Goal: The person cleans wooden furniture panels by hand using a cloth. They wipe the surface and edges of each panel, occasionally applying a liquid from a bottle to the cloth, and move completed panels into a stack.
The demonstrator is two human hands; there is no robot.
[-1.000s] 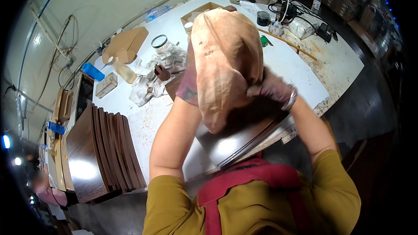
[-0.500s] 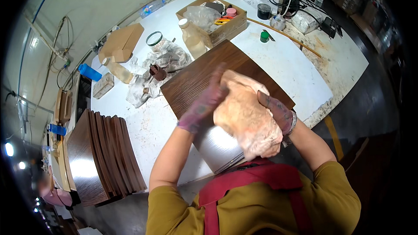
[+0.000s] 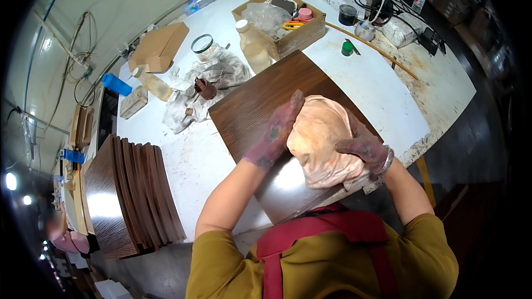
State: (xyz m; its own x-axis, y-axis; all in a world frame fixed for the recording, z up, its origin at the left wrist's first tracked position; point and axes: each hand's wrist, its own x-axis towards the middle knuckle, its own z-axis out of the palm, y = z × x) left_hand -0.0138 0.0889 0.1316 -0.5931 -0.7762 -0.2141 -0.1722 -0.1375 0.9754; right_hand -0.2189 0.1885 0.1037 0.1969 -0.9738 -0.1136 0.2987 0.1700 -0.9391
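Between my two gloved hands is a bunched, pale peach cloth, held just over or on a dark brown wood-grain panel. My left hand, in a purple patterned glove, presses the cloth's left side with its fingers together and pointing away from me. On the other side my right hand, gloved alike, grips the cloth with its thumb across the front. The panel lies at an angle on the white table, its near corner close to my apron. Light glares off its near part.
A stack of similar brown panels stands at the left. Beyond the panel are a cloudy plastic bottle, a cardboard box of tools, stained rags and a brown cup. Tangled black cables lie far right; a person's pink sleeve shows far left.
The cloth has been gathered into a rounder, more compact bundle. Both hands have shifted slightly right, and my right thumb now lies across the cloth. The view has shifted a little.
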